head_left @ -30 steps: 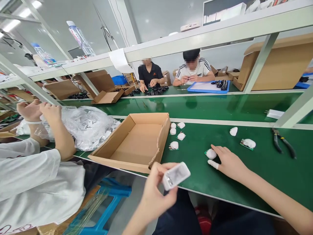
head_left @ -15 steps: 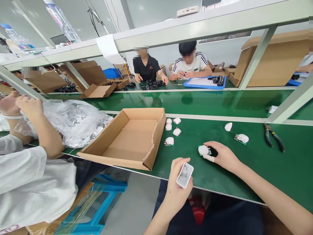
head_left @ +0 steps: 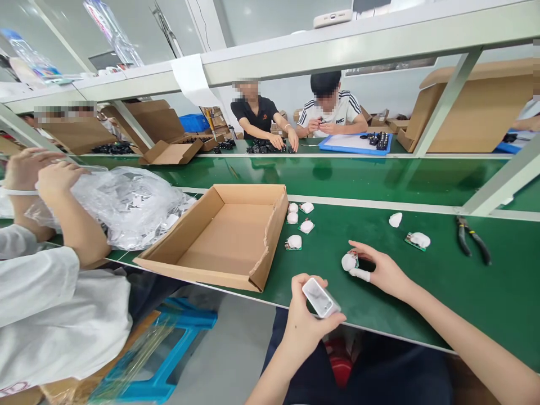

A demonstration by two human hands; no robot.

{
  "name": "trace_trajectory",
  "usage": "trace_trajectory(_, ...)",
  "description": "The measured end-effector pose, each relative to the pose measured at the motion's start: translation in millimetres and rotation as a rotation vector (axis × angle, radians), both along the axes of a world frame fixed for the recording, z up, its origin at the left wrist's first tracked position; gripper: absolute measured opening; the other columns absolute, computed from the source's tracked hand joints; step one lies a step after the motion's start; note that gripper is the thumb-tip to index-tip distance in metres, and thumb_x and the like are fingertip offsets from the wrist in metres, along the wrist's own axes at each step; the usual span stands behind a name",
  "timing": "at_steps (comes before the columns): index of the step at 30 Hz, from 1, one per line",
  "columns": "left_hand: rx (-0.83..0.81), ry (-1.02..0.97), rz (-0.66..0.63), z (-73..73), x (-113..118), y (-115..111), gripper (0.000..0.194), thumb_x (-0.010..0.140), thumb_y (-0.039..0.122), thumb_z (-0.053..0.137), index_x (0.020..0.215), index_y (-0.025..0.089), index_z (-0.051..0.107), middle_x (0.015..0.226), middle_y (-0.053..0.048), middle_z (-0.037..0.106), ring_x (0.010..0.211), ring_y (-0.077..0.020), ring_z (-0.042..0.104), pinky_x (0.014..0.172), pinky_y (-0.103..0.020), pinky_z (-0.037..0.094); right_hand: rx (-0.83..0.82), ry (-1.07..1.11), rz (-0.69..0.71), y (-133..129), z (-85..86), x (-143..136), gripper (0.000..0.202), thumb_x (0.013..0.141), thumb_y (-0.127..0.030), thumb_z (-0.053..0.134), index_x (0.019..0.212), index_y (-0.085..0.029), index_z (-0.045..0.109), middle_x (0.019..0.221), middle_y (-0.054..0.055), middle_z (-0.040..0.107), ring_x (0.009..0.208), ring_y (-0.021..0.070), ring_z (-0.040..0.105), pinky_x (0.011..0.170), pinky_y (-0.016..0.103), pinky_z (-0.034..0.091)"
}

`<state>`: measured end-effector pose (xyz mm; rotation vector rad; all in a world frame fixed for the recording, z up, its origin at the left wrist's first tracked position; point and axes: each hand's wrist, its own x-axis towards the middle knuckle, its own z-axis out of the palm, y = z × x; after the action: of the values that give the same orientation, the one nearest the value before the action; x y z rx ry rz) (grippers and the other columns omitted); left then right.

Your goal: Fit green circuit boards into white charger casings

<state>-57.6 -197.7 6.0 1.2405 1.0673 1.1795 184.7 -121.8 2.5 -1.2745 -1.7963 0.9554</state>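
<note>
My left hand [head_left: 310, 320] is closed round a white rectangular case [head_left: 321, 298], held at the table's front edge with its open end tilted up and to the left. To its right, my right hand [head_left: 377, 270] pinches a small circuit board [head_left: 351, 261] with a white blob on it, just over the green tabletop. A white wrap covers one fingertip of that hand. Several similar boards [head_left: 294, 242] lie beside the cardboard tray. Another board [head_left: 418, 241] and a loose white piece [head_left: 395, 219] sit farther right.
A cardboard tray [head_left: 223, 236] stands left of the boards. Black-handled pliers [head_left: 472, 241] lie at the right. A person's arms [head_left: 70, 208] are by a plastic bag of white parts [head_left: 139, 208] at the left. A metal shelf beam [head_left: 337, 48] crosses above.
The case in my left hand has turned, showing its side. My right hand has tilted the board up off the table. Across the table, a person's hands have moved together over black parts.
</note>
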Motion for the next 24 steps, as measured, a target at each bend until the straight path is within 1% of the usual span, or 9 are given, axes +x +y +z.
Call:
trace_trajectory(2, 0.031, -0.049, 0.058, -8.3, 1, 4, 0.077, 0.051, 0.039, 0.093, 0.106, 0.027, 0.041, 0.098, 0.002, 0.050, 0.078, -0.0132, 0.051, 0.066, -0.024, 0.041, -0.105, 0.209, -0.065, -4, 6.3, -4, 0.057, 0.073, -0.041, 0.081, 0.123, -0.023, 0.059, 0.116, 0.009, 0.070, 0.108, 0.0270, 0.067, 0.102, 0.045, 0.051)
trace_trajectory(4, 0.060, -0.064, 0.039, -11.4, 0, 5, 0.081, 0.052, 0.045, 0.092, 0.113, 0.026, 0.041, 0.095, 0.002, 0.046, 0.074, -0.0117, 0.046, 0.063, -0.023, 0.039, -0.186, 0.403, -0.091, -15, 18.8, -11, 0.054, 0.071, -0.042, 0.084, 0.116, -0.022, 0.060, 0.115, 0.010, 0.071, 0.101, 0.0260, 0.070, 0.094, 0.040, 0.056)
trace_trajectory(7, 0.122, 0.026, -0.065, -7.9, 0, 3, 0.054, 0.077, 0.033, 0.076, 0.117, 0.026, 0.042, 0.103, -0.002, 0.045, 0.084, -0.0139, 0.049, 0.075, -0.027, 0.044, -0.247, 0.625, -0.089, -44, 40.1, -28, 0.051, 0.073, -0.042, 0.084, 0.114, -0.023, 0.060, 0.119, 0.012, 0.070, 0.097, 0.0246, 0.071, 0.082, 0.033, 0.060)
trace_trajectory(9, 0.239, 0.085, -0.076, -5.4, 2, 3, 0.035, 0.083, 0.018, 0.065, 0.110, 0.025, 0.043, 0.107, -0.003, 0.045, 0.093, -0.0154, 0.052, 0.083, -0.030, 0.046, -0.214, 0.726, -0.128, -68, 48.5, -40, 0.050, 0.072, -0.041, 0.085, 0.113, -0.024, 0.061, 0.120, 0.013, 0.070, 0.099, 0.0260, 0.071, 0.078, 0.031, 0.061)
trace_trajectory(10, 0.314, 0.099, -0.059, -5.0, 3, 3, 0.032, 0.083, 0.014, 0.062, 0.105, 0.025, 0.042, 0.108, -0.004, 0.046, 0.096, -0.0162, 0.053, 0.085, -0.031, 0.046, -0.173, 0.756, -0.160, -80, 49.9, -46, 0.050, 0.072, -0.040, 0.086, 0.112, -0.025, 0.061, 0.119, 0.013, 0.070, 0.101, 0.0270, 0.070, 0.077, 0.030, 0.061)
trace_trajectory(14, 0.494, 0.150, 0.038, -6.3, 7, 3, 0.038, 0.076, 0.007, 0.064, 0.094, 0.025, 0.035, 0.121, -0.007, 0.054, 0.105, -0.0215, 0.057, 0.083, -0.035, 0.047, 0.096, 0.677, -0.299, -120, 42.8, -63, 0.045, 0.077, -0.033, 0.084, 0.116, -0.028, 0.061, 0.118, 0.012, 0.071, 0.107, 0.0280, 0.069, 0.086, 0.034, 0.061)
trace_trajectory(16, 0.544, 0.236, 0.072, -4.8, 8, 3, 0.038, 0.076, 0.007, 0.065, 0.088, 0.024, 0.033, 0.125, -0.008, 0.057, 0.105, -0.0237, 0.057, 0.084, -0.038, 0.047, 0.265, 0.574, -0.308, -132, 38.1, -67, 0.042, 0.081, -0.030, 0.080, 0.119, -0.028, 0.062, 0.118, 0.011, 0.071, 0.109, 0.0288, 0.068, 0.091, 0.040, 0.060)
trace_trajectory(19, 0.611, 0.309, 0.122, 0.1, 10, 0, 0.035, 0.077, 0.008, 0.063, 0.084, 0.024, 0.032, 0.119, -0.007, 0.062, 0.100, -0.0237, 0.057, 0.079, -0.038, 0.047, 0.460, 0.440, -0.220, -137, 35.5, -68, 0.040, 0.086, -0.028, 0.074, 0.124, -0.028, 0.061, 0.119, 0.012, 0.071, 0.116, 0.0310, 0.065, 0.093, 0.046, 0.059)
trace_trajectory(24, 0.649, 0.292, 0.203, 5.8, 15, -8, 0.031, 0.076, 0.011, 0.063, 0.081, 0.023, 0.035, 0.117, -0.005, 0.061, 0.095, -0.0212, 0.055, 0.076, -0.035, 0.046, 0.558, 0.268, -0.081, -132, 34.7, -62, 0.044, 0.089, -0.023, 0.069, 0.132, -0.027, 0.058, 0.122, 0.012, 0.070, 0.119, 0.0309, 0.063, 0.092, 0.044, 0.060)
